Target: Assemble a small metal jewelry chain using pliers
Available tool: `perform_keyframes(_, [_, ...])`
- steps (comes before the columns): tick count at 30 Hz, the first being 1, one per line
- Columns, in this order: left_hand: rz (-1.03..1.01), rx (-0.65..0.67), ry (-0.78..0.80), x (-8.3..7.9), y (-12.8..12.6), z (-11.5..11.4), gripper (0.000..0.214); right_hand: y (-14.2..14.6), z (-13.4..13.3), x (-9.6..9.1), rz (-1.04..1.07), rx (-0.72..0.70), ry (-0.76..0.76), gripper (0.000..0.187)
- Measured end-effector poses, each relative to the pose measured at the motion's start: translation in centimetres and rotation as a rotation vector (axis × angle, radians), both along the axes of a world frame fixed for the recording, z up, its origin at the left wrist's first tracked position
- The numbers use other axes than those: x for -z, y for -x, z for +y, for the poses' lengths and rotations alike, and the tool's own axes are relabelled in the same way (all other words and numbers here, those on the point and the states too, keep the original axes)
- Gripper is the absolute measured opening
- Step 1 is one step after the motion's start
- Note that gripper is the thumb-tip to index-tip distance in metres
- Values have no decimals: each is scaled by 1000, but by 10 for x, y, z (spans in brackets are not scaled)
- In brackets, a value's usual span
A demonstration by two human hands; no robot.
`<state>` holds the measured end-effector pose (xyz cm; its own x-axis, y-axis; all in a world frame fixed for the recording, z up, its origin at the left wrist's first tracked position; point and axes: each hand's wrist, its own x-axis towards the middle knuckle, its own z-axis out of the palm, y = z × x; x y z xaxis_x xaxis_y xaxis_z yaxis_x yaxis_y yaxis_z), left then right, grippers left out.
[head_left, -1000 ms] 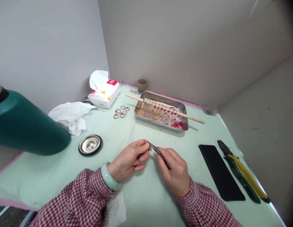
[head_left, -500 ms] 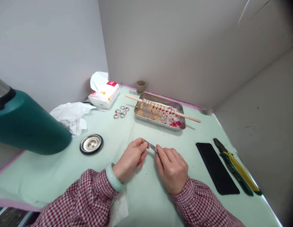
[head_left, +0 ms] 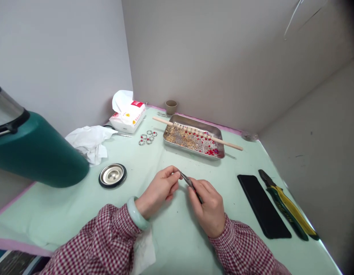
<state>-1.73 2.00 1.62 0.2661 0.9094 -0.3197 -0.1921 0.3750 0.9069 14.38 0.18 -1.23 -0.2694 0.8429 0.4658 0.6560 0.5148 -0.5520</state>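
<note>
My left hand [head_left: 162,187] is closed in a pinch, thumb against forefinger. What lies between those fingertips is too small to make out. In my right hand [head_left: 208,204] is a pair of fine-nosed pliers [head_left: 189,181], dark along the handle, its tip touching the left fingertips. Beyond the hands a steel tray [head_left: 191,152] holds loose gold, clear and red beads, with a wooden stick [head_left: 231,144] lying across it and small rings strung along the stick. Several small beaded rings [head_left: 148,137] with red beads lie left of the tray.
At left stand a green bottle [head_left: 42,152] and its round lid [head_left: 112,175], near crumpled tissue [head_left: 89,139] and a tissue pack [head_left: 129,116]. A small cup [head_left: 171,107] is behind the tray. On the right lie a black phone-shaped slab [head_left: 264,206] and large yellow-green pliers [head_left: 290,208].
The pliers in my right hand have turned slightly and show more of their handle. My left hand keeps its pinch. The whole view has shifted a little.
</note>
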Motion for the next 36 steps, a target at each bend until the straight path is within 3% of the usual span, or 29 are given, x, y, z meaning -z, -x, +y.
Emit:
perform_keyframes(9, [-208,104,105,3,6,3,16,-2,0,-5,159,-63,242,19])
perform_keyframes(19, [-199,109,120,2,5,4,16,1,-1,-4,120,-34,192,21])
perform_keyframes(29, [8,16,64,3,-3,0,18,2,-2,-5,112,9,249,19])
perform_keyframes(34, [358,-107,-201,5,-8,0,18,7,0,-8,182,-9,343,21])
perform_keyframes(36, [369,-118,-227,5,-8,-1,18,8,1,-7,200,-12,335,22])
